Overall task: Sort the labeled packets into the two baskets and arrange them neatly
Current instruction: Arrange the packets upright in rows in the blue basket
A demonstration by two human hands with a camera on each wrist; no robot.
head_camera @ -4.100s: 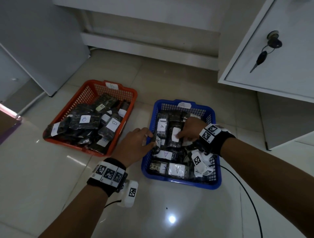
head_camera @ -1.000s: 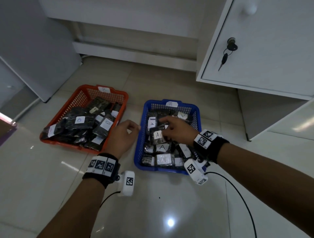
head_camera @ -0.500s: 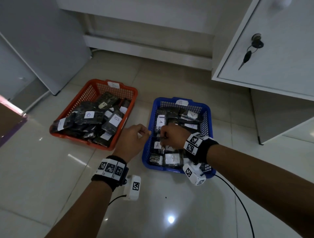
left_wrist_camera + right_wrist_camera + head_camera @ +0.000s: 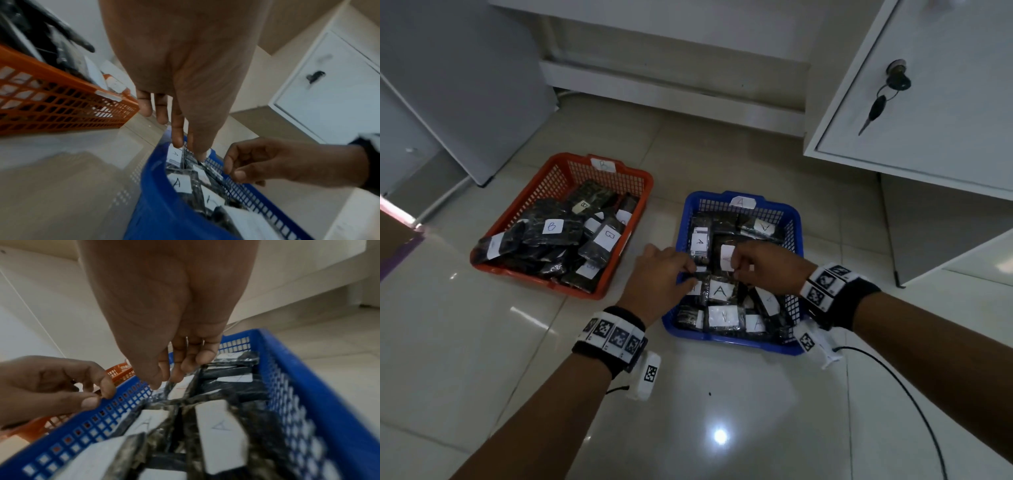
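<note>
Both hands [image 4: 659, 274] [image 4: 767, 270] on packets [image 4: 720, 291] inside blue basket [image 4: 796, 219]

Office or storeroom: tiled floor [image 4: 482, 342], white keyed cabinet [image 4: 928, 102].

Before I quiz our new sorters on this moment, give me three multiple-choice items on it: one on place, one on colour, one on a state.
1. Where are both hands working?
A. over the blue plastic mesh basket
B. over the orange plastic mesh basket
C. at the cabinet key

2. Which colour of basket holds the dark packets with white B labels?
A. blue
B. orange
C. green

3. What is the right hand doing?
A. lying flat on the floor
B. turning the key
C. pinching a dark plastic packet with its fingertips

Key: 1 A, the left hand and the right hand meet over the blue plastic mesh basket. 2 B, the B labels lie in the orange plastic mesh basket. 3 C, its fingertips close on the edge of a dark plastic packet.
</note>
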